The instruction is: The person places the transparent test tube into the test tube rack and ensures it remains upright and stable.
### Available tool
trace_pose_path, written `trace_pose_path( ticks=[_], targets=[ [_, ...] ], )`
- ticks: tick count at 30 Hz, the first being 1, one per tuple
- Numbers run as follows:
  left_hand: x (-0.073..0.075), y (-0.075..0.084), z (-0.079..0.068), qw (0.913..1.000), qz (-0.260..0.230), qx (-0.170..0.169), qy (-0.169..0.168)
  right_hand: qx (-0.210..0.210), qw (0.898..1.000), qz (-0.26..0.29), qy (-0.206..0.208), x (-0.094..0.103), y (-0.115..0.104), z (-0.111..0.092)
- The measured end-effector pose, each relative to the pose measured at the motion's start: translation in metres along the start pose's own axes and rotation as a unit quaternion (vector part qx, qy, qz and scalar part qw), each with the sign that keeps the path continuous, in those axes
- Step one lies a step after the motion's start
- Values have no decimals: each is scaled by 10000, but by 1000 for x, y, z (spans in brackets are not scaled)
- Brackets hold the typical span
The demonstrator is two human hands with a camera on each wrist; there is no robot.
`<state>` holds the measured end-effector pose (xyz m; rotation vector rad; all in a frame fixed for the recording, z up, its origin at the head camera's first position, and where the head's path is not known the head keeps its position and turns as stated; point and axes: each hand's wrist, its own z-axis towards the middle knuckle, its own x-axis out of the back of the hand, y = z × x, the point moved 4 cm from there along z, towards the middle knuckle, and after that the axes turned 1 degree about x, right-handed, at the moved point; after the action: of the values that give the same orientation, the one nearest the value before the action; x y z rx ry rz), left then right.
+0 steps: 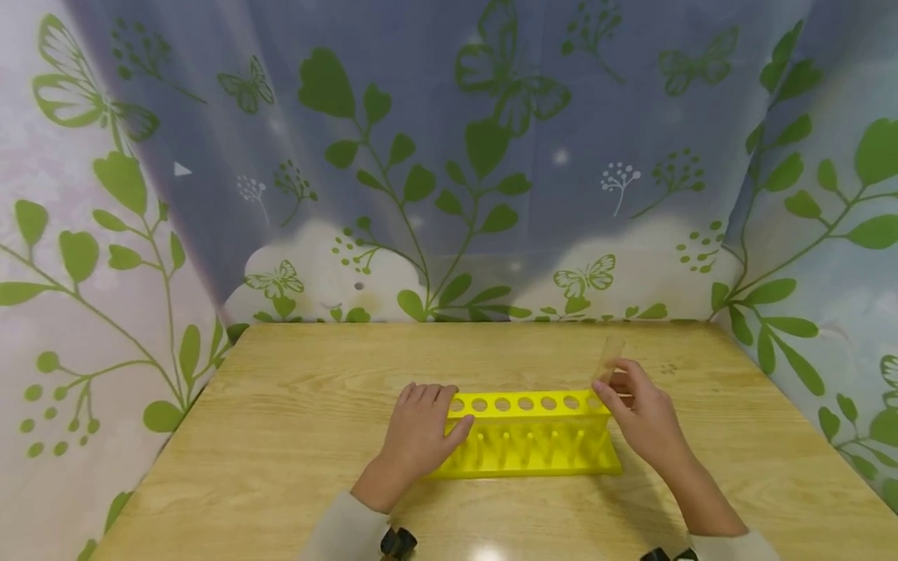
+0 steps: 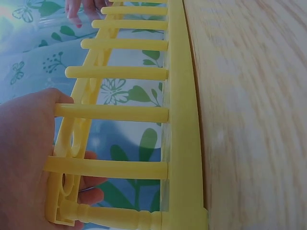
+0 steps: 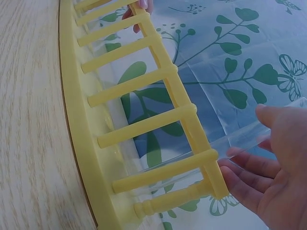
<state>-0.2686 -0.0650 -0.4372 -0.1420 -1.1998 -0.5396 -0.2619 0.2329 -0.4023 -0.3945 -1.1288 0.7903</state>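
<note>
A yellow test tube rack (image 1: 529,471) stands on the table, with a row of round holes along its top and upright pegs below. My left hand (image 1: 419,430) grips the rack's left end, thumb at the front and fingers over the top. At the other end, my right hand (image 1: 648,421) holds a clear test tube (image 1: 612,353) between thumb and fingers. In the right wrist view the test tube (image 3: 242,141) slants through the rack's end hole, its lower part showing faintly behind the last peg. The other holes in sight hold no tubes.
The wood-grain table (image 1: 295,389) reaches back to a hanging cloth (image 1: 449,234) printed with green leaves and butterflies. Similar cloth borders the table on the left and right. Dark straps (image 1: 398,543) sit at both wrists.
</note>
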Motion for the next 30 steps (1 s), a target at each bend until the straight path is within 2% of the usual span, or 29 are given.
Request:
trace_pose_path(
  ticks=[5,11,18,23,30],
  targets=[
    [3,1,0,9996,49,28,-287,50,9999,110,18,0,0,-1],
    [2,3,2,9978,-117,97,-646,140,9997,80,190,3,0,-4],
    [7,3,0,9979,-243,331,-491,51,9998,106,189,4,3,-5],
    [9,0,1,9988,-185,366,-271,182,9997,53,136,5,7,-5],
    [5,-10,-3,9981,-4,472,-403,195,9988,-427,-162,5,16,-10]
  ],
)
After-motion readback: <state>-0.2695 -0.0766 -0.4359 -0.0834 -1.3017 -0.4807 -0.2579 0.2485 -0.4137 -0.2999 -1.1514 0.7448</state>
